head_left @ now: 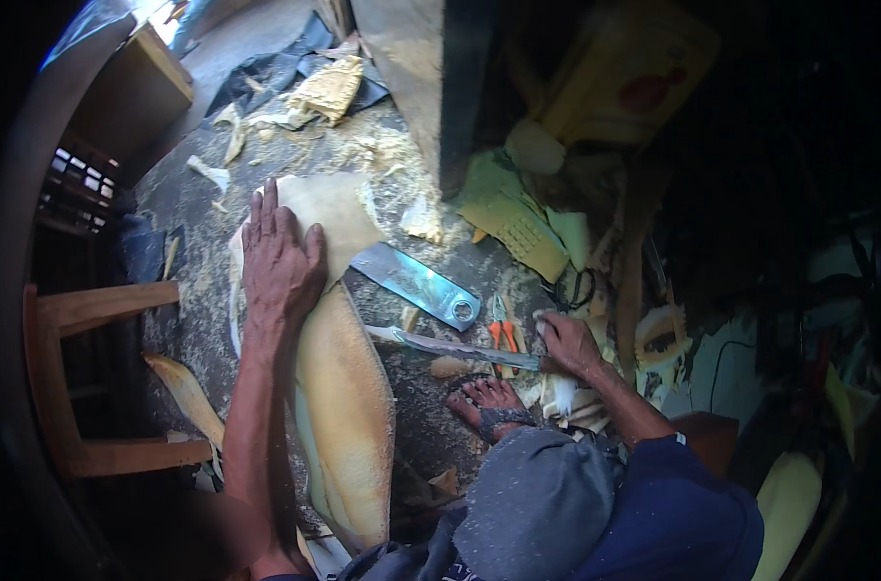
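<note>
My left hand (pixel 281 252) lies open, fingers extended, on a pale sheet (pixel 349 208). A long tan foam piece (pixel 344 416) with a speckled edge runs back from it beside my forearm. My right hand (pixel 566 339) is closed, a small whitish thing at its fingertips that I cannot make out, close to the end of a long narrow blade (pixel 470 349). A broad steel blade (pixel 411 281) with a hole at one end lies between my hands. Orange-handled pliers (pixel 503 339) lie just left of my right hand.
Shavings and foam scraps (pixel 324 92) litter the dark surface. Yellow-green pieces (pixel 508 223) lie beside an upright board (pixel 402 77). A wooden frame (pixel 106 295) stands at left, a yellow container (pixel 634 68) at upper right. A bare foot (pixel 484 407) in a sandal is near the middle.
</note>
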A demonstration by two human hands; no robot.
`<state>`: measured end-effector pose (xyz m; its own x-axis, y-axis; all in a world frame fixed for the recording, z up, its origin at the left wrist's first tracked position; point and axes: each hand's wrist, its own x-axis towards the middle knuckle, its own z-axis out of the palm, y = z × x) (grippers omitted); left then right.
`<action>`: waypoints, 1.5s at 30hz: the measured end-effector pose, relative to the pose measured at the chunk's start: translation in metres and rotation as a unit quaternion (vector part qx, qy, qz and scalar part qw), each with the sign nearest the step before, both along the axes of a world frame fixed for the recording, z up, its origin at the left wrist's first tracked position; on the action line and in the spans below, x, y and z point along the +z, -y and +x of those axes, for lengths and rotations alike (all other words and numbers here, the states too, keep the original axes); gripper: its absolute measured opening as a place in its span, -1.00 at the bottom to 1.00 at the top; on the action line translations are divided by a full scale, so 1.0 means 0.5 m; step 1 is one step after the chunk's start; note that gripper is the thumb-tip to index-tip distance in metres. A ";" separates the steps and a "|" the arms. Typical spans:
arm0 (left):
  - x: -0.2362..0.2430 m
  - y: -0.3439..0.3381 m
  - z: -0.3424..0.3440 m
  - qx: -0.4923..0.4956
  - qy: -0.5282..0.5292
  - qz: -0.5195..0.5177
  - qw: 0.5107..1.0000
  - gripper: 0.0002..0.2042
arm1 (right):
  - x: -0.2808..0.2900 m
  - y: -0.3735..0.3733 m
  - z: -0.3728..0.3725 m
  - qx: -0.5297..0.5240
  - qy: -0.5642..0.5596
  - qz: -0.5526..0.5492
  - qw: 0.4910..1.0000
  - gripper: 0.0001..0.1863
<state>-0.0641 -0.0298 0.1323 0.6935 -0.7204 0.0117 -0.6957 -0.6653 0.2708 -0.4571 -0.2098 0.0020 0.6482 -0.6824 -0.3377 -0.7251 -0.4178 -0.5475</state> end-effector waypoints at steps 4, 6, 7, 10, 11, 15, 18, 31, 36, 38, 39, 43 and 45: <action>-0.021 0.003 0.006 -0.019 -0.004 0.036 0.999 -0.43 | -0.043 0.052 -0.115 0.115 -0.007 -0.122 0.986 -0.57; -0.020 0.001 0.009 -0.014 0.023 0.070 0.997 -0.43 | -0.063 0.088 -0.135 0.126 -0.015 -0.138 0.982 -0.49; -0.018 0.000 0.010 -0.013 0.014 0.076 0.997 -0.43 | -0.072 0.108 -0.138 0.167 -0.015 -0.186 0.968 -0.49; -0.013 0.000 0.008 0.000 0.013 0.087 0.996 -0.41 | -0.087 0.167 -0.131 0.267 -0.053 -0.251 0.929 -0.51; -0.012 0.000 0.006 0.008 0.010 0.092 0.996 -0.41 | -0.088 0.186 -0.127 0.296 -0.098 -0.243 0.919 -0.51; -0.009 0.002 0.001 0.021 0.006 0.086 0.996 -0.41 | -0.080 0.246 -0.120 0.357 -0.145 -0.241 0.891 -0.52; -0.007 0.003 0.001 0.023 0.006 0.089 0.996 -0.40 | -0.058 0.270 -0.123 0.396 -0.089 -0.222 0.887 -0.52; -0.004 0.011 -0.005 0.032 -0.014 0.090 0.995 -0.37 | 0.089 0.006 0.003 -0.045 0.038 0.345 0.937 -0.50; -0.008 0.011 -0.006 0.033 -0.008 0.083 0.996 -0.38 | 0.117 -0.140 0.132 0.048 0.191 0.428 0.882 -0.54; -0.009 0.009 -0.007 0.039 -0.012 0.083 0.996 -0.39 | 0.123 -0.174 0.172 0.099 0.231 0.406 0.879 -0.49; -0.009 0.008 -0.006 0.034 -0.009 0.071 0.997 -0.39 | 0.125 -0.186 0.188 0.080 0.184 0.402 0.893 -0.48; -0.010 0.014 -0.001 0.041 -0.004 0.099 0.994 -0.40 | 0.129 -0.199 0.234 0.026 0.170 0.321 0.932 -0.47; -0.009 0.019 -0.002 0.043 -0.005 0.107 0.993 -0.39 | 0.130 -0.198 0.245 -0.006 0.135 0.312 0.940 -0.49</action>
<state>-0.0649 -0.0393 0.1276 0.7512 -0.6444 -0.1433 -0.6325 -0.7647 0.1234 -0.3345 -0.1111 0.0669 0.7618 -0.4134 -0.4987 -0.5269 0.0524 -0.8483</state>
